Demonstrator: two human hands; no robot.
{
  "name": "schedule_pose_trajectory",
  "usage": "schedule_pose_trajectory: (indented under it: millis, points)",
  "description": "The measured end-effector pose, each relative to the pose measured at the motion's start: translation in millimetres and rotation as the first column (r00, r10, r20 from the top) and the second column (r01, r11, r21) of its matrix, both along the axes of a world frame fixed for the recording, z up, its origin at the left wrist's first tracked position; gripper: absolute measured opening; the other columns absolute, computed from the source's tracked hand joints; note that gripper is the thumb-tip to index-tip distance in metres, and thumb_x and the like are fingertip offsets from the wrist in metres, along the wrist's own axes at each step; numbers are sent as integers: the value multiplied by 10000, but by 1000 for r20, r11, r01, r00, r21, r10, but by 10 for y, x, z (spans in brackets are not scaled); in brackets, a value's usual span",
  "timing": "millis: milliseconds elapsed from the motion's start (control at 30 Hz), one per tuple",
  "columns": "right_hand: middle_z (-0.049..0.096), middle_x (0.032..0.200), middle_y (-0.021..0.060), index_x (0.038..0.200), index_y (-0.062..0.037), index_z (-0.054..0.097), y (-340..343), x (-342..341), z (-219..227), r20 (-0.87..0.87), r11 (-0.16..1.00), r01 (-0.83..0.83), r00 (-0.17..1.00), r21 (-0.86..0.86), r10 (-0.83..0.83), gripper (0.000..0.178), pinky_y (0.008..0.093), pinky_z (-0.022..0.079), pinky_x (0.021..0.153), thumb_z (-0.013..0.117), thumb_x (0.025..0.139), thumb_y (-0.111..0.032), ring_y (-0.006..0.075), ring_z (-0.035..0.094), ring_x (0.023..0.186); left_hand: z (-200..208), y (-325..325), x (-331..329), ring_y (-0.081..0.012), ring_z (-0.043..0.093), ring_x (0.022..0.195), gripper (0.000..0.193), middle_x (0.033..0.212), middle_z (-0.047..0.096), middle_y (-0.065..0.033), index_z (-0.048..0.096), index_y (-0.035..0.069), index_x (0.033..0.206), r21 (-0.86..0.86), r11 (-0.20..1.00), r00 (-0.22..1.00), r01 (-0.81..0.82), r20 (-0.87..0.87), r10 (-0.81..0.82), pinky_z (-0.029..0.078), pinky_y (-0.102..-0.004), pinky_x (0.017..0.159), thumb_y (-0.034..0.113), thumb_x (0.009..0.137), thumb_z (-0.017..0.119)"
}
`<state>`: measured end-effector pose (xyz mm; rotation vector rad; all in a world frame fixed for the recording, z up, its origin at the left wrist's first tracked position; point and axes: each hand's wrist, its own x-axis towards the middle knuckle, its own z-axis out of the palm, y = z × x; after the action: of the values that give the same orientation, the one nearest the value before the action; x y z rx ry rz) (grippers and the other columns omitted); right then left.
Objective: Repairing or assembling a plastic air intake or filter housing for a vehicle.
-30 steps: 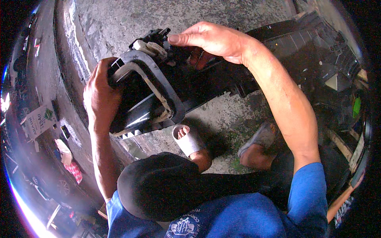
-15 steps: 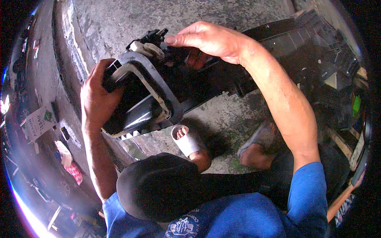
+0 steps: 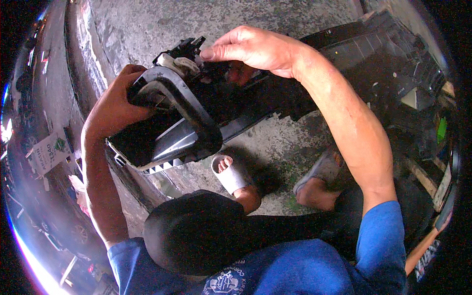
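Rough concrete floor (image 3: pixel 147 24) is lying beneath a black plastic housing (image 3: pixel 167 123) held above a sandalled foot (image 3: pixel 230 174). Left hand (image 3: pixel 115 105) is wrapping clamped fingers around its edge; right hand (image 3: pixel 255 49) is pressing closed fingers on its white connector (image 3: pixel 184 64).

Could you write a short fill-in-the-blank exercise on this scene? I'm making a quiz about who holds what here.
1. The left hand grips the ____ end of the black plastic housing.
2. The right hand reaches over the housing from the ____ side of the picture.
3. The ground under the housing is rough grey ____.
4. Each foot wears a light-coloured ____; one foot shows its toes.

Missing words: left; right; concrete; sandal
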<state>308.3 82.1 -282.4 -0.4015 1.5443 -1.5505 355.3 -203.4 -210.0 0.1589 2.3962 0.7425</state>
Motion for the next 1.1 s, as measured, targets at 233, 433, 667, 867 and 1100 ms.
schedule_pose_trajectory:
  millis: [233, 433, 667, 867, 1100]
  points:
    - [670, 927, 20, 1109, -54, 665, 10, -30, -55, -119, 1000, -2, 993, -15, 0, 411, 266, 539, 642, 631, 899, -405, 104, 627, 738, -18, 36, -3, -200, 565, 1079, 557, 1206, 503, -88, 575, -48, 1151, 106, 990, 995, -92, 39, 88, 434, -293, 956, 20, 622, 739]
    - [672, 912, 28, 1103, -44, 663, 6, -40, -27, -154, 999, -30, 988, -12, 28, 408, 274, 541, 658, 640, 895, -393, 112, 632, 737, -17, 5, -33, -204, 576, 1063, 569, 1219, 488, -88, 572, -57, 1155, 115, 987, 990, -110, 96, 99, 439, -294, 953, 20, 623, 758]
    - [670, 957, 27, 1097, -55, 667, 8, -10, -12, -95, 999, 37, 995, -11, -38, 400, 275, 538, 649, 631, 899, -400, 111, 632, 753, -9, 27, -36, -198, 578, 1060, 568, 1219, 488, -89, 570, -64, 1151, 58, 997, 998, -49, 34, 47, 445, -294, 948, -1, 616, 750]
    - [672, 966, 28, 1096, -84, 675, -46, 52, -28, -80, 999, 30, 996, 13, -29, 419, 259, 532, 627, 632, 887, -444, 109, 629, 749, -50, -16, -41, -202, 579, 1059, 570, 1211, 490, -98, 564, -74, 1148, 100, 994, 999, -32, 22, 30, 444, -289, 952, -5, 612, 747]
    - [681, 944, 23, 1074, -83, 688, -67, 63, -40, -54, 996, 89, 995, 11, -89, 359, 260, 528, 611, 640, 890, -387, 108, 624, 737, -44, -27, -40, -202, 577, 1060, 570, 1198, 495, -98, 564, -75, 1148, 108, 994, 1000, -6, -4, 6, 445, -291, 952, -5, 611, 740]
